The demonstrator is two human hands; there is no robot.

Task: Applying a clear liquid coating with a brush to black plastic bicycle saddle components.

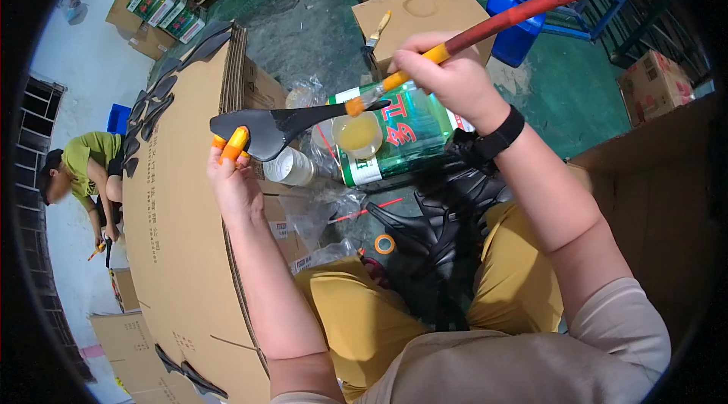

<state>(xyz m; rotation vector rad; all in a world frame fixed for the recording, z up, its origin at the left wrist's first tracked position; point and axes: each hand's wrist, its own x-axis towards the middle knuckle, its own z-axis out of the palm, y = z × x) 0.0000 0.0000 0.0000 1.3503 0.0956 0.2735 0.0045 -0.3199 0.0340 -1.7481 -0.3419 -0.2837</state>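
Observation:
My left hand (240, 190), two fingertips wrapped in orange tape, grips the wide end of a smooth black curved part (271, 129). The part's narrow end stretches right, above a clear cup of yellowish liquid (359, 136). Closed around a brush with a long red and orange handle (512, 22), my right hand (461, 84) has the bristles at the part's narrow end; whether they touch cannot be told. The cup sits on a green and white tin (413, 135). Beside my left hand stands a white plastic tub (290, 167).
A large cardboard box (178, 214) at the left carries several black parts (155, 116). More black parts (432, 229) lie between my legs, near an orange tape roll (384, 244). A brush (378, 31) rests on a box. Another person (91, 169) works at far left.

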